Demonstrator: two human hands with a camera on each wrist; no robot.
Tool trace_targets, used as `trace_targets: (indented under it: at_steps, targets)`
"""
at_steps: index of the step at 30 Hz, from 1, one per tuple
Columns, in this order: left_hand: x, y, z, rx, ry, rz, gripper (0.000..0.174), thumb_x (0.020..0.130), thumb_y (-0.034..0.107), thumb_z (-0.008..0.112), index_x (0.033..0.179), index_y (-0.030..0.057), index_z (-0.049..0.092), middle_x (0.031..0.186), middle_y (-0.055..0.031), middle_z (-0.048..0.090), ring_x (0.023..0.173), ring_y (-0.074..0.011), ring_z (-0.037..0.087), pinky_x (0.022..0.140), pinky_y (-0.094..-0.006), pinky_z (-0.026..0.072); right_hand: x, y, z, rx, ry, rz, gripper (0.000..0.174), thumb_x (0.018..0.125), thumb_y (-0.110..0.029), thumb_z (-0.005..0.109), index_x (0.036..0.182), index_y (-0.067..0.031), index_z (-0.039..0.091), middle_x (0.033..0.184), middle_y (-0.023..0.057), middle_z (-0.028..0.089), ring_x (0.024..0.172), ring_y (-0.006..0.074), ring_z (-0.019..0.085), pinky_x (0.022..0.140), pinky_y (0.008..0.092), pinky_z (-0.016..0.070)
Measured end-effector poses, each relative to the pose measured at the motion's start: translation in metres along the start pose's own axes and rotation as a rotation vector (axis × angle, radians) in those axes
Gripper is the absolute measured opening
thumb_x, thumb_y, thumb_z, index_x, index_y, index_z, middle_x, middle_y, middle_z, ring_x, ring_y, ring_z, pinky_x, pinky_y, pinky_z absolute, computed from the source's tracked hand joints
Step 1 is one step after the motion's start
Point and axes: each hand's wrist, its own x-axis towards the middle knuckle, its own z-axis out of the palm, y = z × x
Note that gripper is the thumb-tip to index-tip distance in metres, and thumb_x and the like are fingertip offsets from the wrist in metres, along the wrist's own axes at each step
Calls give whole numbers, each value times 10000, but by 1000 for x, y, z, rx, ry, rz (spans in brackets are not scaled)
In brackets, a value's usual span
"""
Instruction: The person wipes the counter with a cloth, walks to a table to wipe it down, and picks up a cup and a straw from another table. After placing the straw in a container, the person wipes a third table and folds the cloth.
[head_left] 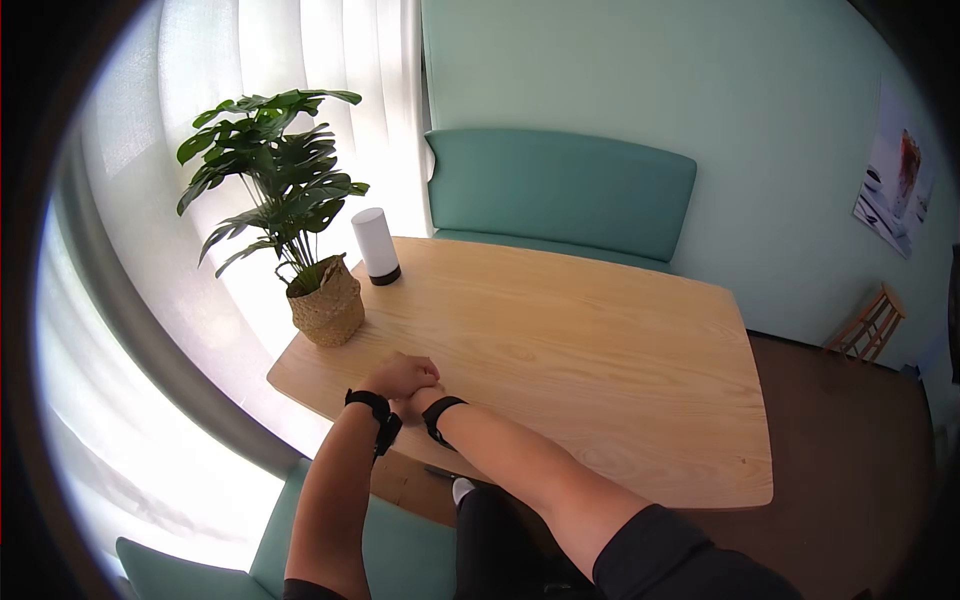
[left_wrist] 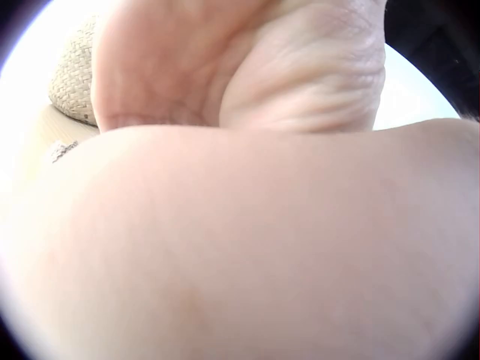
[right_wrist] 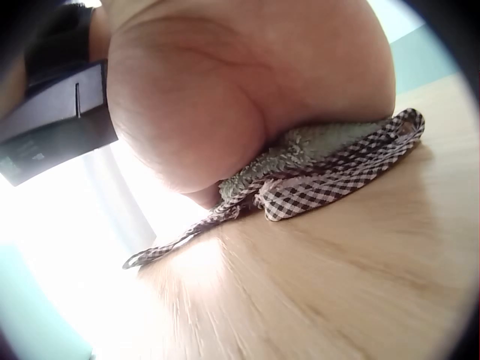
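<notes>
Close to the table's near left edge, my left hand point(head_left: 398, 376) lies over my right hand point(head_left: 418, 402), its fingers bent round it. Under the right palm is a grey-green cloth point(right_wrist: 319, 152) with a black-and-white checked border. The cloth is bunched on the wooden tabletop point(right_wrist: 337, 277), and the right hand holds it there. Most of the right hand's fingers are hidden. In the left wrist view, the left palm point(left_wrist: 300, 82) arches above the right hand's skin, which fills the foreground.
A leafy plant in a woven basket point(head_left: 328, 305) stands at the table's left end, beside a white cylinder with a dark base point(head_left: 375, 245). Green bench seating point(head_left: 560, 190) lines the wall beyond. White curtains point(head_left: 200, 60) hang at the left.
</notes>
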Motion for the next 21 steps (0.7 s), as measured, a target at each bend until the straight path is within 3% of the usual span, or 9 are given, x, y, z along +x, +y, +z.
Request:
trace_targets:
  at_steps: [6, 11, 12, 13, 15, 16, 18, 19, 21]
  targets:
    - [-10, 38, 7, 154, 25, -117, 328, 847, 413, 681, 1061, 177, 758, 995, -98, 750, 943, -269, 704, 861, -389, 560, -11, 8, 6, 15, 12, -33, 354, 932, -323, 510, 1180, -96, 622, 1236, 146, 626, 1158, 326, 545, 1023, 455, 402]
    - [7, 35, 45, 486, -14, 122, 295, 946, 397, 566, 1156, 243, 706, 1159, -58, 704, 1085, -372, 616, 1000, -441, 478, -53, 25, 9, 18, 15, -48, 365, 936, -337, 508, 1187, -96, 619, 1249, 150, 619, 1174, 329, 538, 1036, 460, 395]
    - [6, 43, 52, 604, -18, 188, 297, 969, 394, 535, 1182, 255, 690, 1193, -49, 691, 1113, -397, 593, 1029, -451, 457, -63, 28, 7, -66, 49, 20, 426, 953, -372, 474, 1240, -80, 592, 1363, 198, 536, 1296, 354, 428, 1099, 466, 327]
    - [3, 52, 60, 670, -31, 258, 299, 984, 393, 506, 1199, 269, 673, 1219, -36, 676, 1132, -410, 572, 1039, -454, 443, -100, 23, -20, -78, 20, 25, 489, 974, -443, 478, 1337, -128, 569, 1409, 170, 517, 1342, 347, 429, 1110, 501, 309]
    - [-1, 71, 75, 798, -59, 408, 308, 1015, 392, 447, 1235, 297, 640, 1270, -11, 647, 1168, -437, 530, 1059, -460, 417, -117, 38, -5, 15, -218, 45, 539, 980, -417, 451, 1373, -51, 495, 1533, 204, 349, 1363, 374, 351, 1133, 508, 271]
    - [-5, 88, 80, 787, -42, 502, 363, 1012, 439, 479, 1262, 215, 617, 1194, -91, 682, 1067, -403, 598, 977, -432, 474, -141, 39, -25, 28, -236, 32, 565, 983, -433, 450, 1396, -49, 480, 1547, 212, 324, 1388, 390, 325, 1147, 518, 253]
    - [-5, 139, 79, 442, -205, 259, 446, 994, 467, 519, 1238, 104, 607, 1154, -174, 684, 1076, -381, 624, 908, -450, 506, -200, 48, -56, 55, -272, 12, 618, 989, -464, 448, 1443, -45, 449, 1574, 228, 275, 1438, 422, 271, 1175, 536, 218]
    - [-2, 161, 82, 270, -288, 133, 499, 985, 481, 540, 1227, 49, 603, 1133, -215, 686, 1080, -370, 637, 874, -458, 521, -222, 61, -45, 45, -144, 3, 635, 990, -470, 448, 1463, -46, 433, 1579, 243, 261, 1454, 439, 237, 1188, 540, 194]
    - [15, 174, 90, 186, -313, 108, 555, 977, 516, 553, 1206, 12, 591, 1100, -256, 681, 1084, -365, 646, 896, -444, 512, -269, 85, -15, 13, 104, -13, 669, 993, -481, 448, 1502, -49, 401, 1589, 274, 235, 1486, 475, 168, 1214, 546, 147]
